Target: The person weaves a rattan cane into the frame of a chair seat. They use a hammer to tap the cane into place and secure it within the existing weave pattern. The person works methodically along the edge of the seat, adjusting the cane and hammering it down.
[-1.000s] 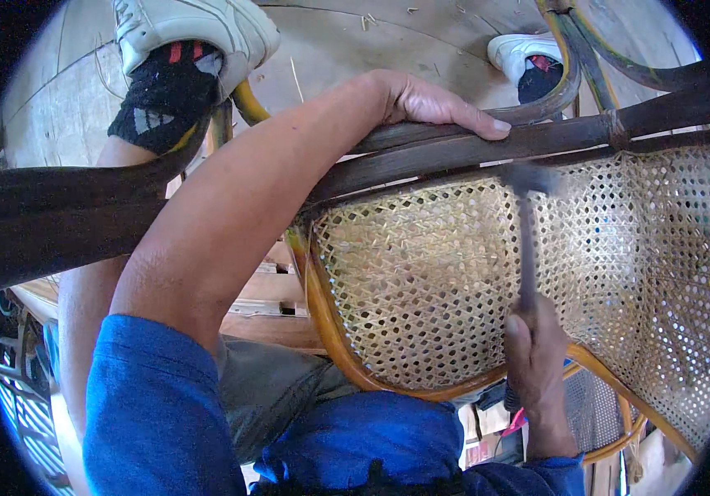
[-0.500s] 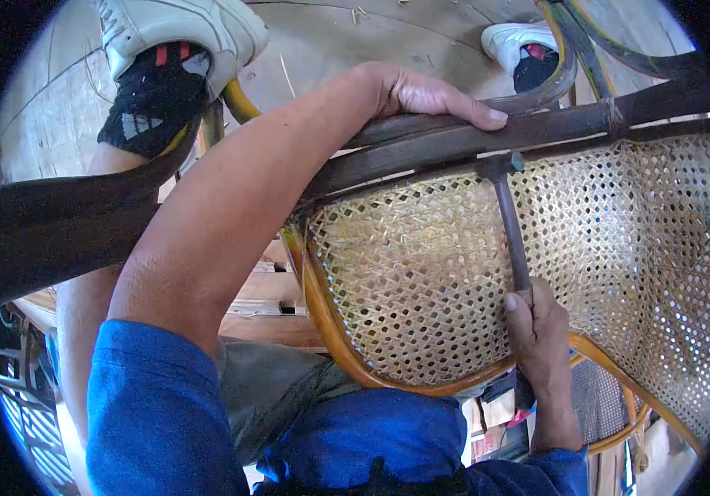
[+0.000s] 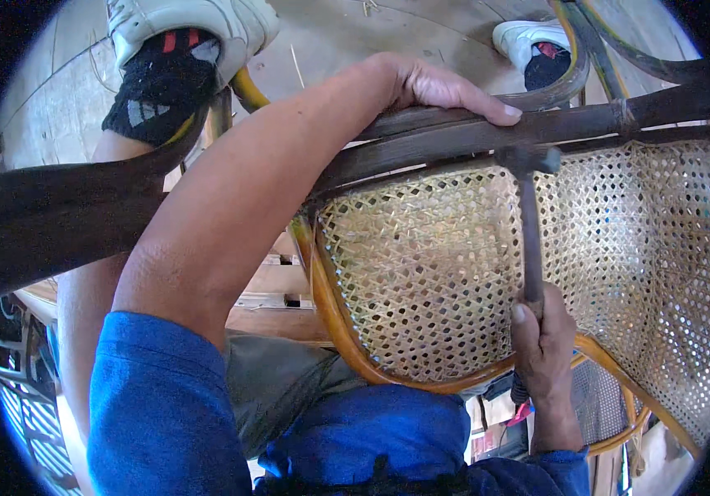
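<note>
My right hand (image 3: 545, 351) is closed round the handle of a hammer (image 3: 530, 227). The hammer's head lies just under the dark brown rail (image 3: 421, 157), over the upper edge of a woven cane panel (image 3: 421, 281); whether it touches the rail I cannot tell. Across the rail reaches my left arm, and my left hand (image 3: 450, 91) grips it from the far side. Its thumb lies along the top, while the other fingers are hidden behind. An orange-brown rattan frame (image 3: 326, 318) curves round the near side of the panel.
White shoes (image 3: 181, 33) and black socks show at the far side on a floor with scattered straw bits. Curved dark and yellow poles (image 3: 590, 50) rise at the far right. A second cane piece (image 3: 599, 401) is below right. Wooden slats (image 3: 276, 289) lie beneath.
The hammer has shifted a little to the right, and its head now sits more squarely in sight. The left hand keeps its hold on the rail.
</note>
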{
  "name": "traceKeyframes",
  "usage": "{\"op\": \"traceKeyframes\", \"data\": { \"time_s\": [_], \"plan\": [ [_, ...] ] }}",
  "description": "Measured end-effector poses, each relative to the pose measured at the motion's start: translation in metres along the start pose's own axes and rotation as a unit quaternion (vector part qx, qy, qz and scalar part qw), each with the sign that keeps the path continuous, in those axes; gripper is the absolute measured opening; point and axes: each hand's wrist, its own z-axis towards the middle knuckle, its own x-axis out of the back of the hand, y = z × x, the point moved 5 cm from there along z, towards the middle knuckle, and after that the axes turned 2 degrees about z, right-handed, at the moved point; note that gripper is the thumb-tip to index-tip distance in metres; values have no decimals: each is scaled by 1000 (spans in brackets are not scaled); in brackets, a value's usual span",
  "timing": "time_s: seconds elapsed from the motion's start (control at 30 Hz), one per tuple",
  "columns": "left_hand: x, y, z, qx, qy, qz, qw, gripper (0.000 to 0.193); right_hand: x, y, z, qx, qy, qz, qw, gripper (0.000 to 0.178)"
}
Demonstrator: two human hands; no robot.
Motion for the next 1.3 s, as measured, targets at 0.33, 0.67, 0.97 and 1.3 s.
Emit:
{"op": "traceKeyframes", "data": {
  "time_s": [0.33,0.67,0.97,1.3],
  "plan": [
    [-1,-4,9,66,1,-57,996,66,-6,6,2,2,-2,-26,1000,25],
    [5,-8,10,73,0,-54,996,70,-4,-5,0,9,-17,-8,1000,27],
    [0,-4,8,47,6,-50,998,67,-4,-4,1,17,-7,-7,1000,29],
    [-4,5,0,12,2,-17,1000,69,-8,1,3,-11,-19,-5,1000,31]
  ]
}}
